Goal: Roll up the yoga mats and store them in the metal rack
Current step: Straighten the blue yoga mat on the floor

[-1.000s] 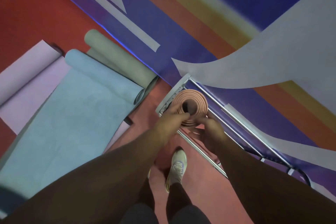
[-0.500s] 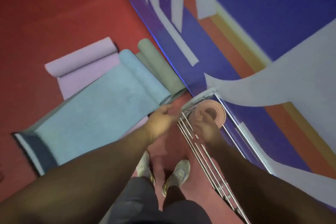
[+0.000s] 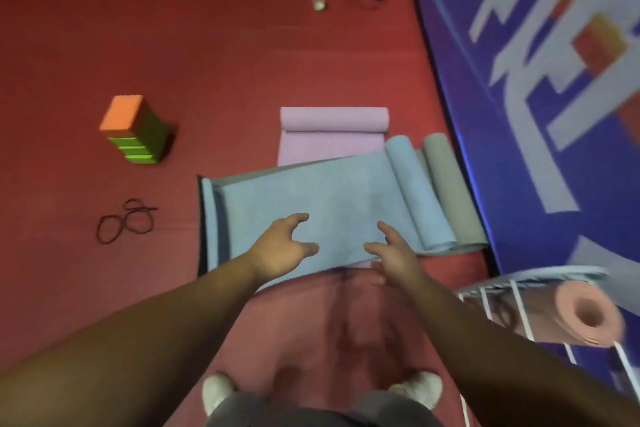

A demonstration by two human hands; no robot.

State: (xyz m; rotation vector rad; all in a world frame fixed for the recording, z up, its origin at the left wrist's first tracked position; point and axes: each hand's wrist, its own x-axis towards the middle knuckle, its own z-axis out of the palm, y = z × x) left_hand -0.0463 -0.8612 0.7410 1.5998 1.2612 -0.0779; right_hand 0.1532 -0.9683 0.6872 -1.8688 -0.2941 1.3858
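1. Left hand point(image 3: 282, 250) and right hand point(image 3: 394, 253) — both at frame centre, fingers spread and relaxed, holding nothing, seen over the near part of the blue mat point(image 3: 311, 211).
2. Blue mat — partly unrolled on the red floor point(image 3: 207, 45), its roll toward the right; the grey mat point(image 3: 450, 191) lies just beside it, and the lilac mat point(image 3: 332, 125) lies behind.
3. Pink rolled mat point(image 3: 585, 314) — lower right, in the metal rack point(image 3: 519, 305).
4. Stacked blocks point(image 3: 135, 130) and black bands point(image 3: 124, 220) — left.

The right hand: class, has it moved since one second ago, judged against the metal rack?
Yes. The right hand has left the pink rolled mat in the metal rack and now reaches, open, over the blue mat.
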